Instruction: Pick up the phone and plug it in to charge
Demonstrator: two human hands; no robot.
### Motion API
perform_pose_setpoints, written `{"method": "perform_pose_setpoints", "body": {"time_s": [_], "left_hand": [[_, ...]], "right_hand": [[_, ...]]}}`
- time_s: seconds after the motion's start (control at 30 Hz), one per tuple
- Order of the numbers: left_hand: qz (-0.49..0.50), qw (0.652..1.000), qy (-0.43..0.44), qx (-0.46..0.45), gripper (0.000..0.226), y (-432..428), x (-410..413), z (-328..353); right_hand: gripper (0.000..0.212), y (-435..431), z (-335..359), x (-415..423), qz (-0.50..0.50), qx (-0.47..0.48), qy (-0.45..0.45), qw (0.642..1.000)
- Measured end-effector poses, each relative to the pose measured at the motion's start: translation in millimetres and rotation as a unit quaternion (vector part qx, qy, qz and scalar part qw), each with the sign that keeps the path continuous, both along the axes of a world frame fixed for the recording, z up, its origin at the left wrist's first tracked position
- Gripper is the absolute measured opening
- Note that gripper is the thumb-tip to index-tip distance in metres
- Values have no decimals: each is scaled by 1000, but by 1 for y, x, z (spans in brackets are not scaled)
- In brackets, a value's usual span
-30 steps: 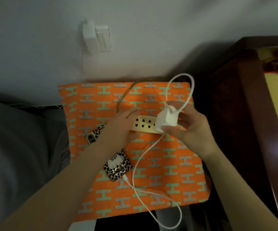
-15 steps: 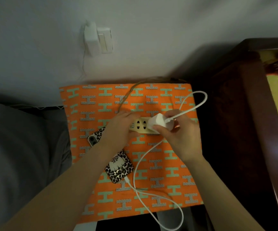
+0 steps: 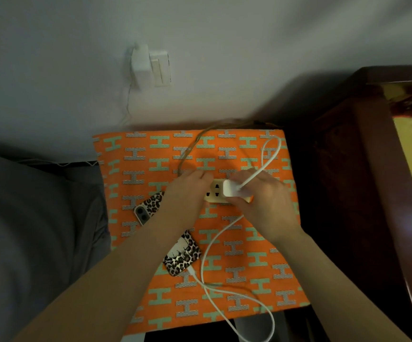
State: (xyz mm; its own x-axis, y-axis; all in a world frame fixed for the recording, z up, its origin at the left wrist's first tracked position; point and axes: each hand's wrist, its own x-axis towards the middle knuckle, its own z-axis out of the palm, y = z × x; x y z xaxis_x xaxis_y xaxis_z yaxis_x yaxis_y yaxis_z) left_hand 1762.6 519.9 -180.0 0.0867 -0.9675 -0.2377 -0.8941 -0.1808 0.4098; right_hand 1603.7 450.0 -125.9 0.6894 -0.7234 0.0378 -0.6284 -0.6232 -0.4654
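Note:
A phone (image 3: 182, 256) in a leopard-print case lies face down on the orange patterned cloth (image 3: 261, 267), partly hidden under my left forearm. A white cable (image 3: 207, 248) is plugged into its lower end and loops off the front edge. My left hand (image 3: 187, 191) presses down on the left part of a cream power strip (image 3: 215, 193). My right hand (image 3: 266, 206) grips the white charger adapter (image 3: 232, 188), which sits against the strip's right sockets.
A white adapter (image 3: 139, 61) and a wall socket (image 3: 160, 67) sit on the wall above. A dark wooden cabinet (image 3: 362, 193) stands to the right of the cloth. Grey bedding (image 3: 32, 230) fills the left side. The strip's brown cord (image 3: 195, 146) runs back over the cloth.
My right hand brought the charger adapter down from above the strip onto its right sockets. The cable loop swung right. My left hand stayed on the strip.

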Motion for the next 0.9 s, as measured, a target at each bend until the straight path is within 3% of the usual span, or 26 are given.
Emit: {"method": "perform_pose_setpoints", "body": {"time_s": [0.27, 0.47, 0.8, 0.9], "left_hand": [[12, 1000, -3, 8, 44, 1, -4, 12], [16, 1000, 11, -10, 40, 0, -1, 9], [3, 1000, -13, 27, 53, 4, -7, 12], [-9, 999, -36, 31, 69, 3, -1, 31]], "right_hand": [[28, -1, -5, -2, 3, 52, -22, 998], [28, -23, -5, -2, 24, 106, 16, 994], [33, -8, -7, -7, -2, 143, -8, 990], [48, -2, 9, -11, -54, 169, 11, 984]]}}
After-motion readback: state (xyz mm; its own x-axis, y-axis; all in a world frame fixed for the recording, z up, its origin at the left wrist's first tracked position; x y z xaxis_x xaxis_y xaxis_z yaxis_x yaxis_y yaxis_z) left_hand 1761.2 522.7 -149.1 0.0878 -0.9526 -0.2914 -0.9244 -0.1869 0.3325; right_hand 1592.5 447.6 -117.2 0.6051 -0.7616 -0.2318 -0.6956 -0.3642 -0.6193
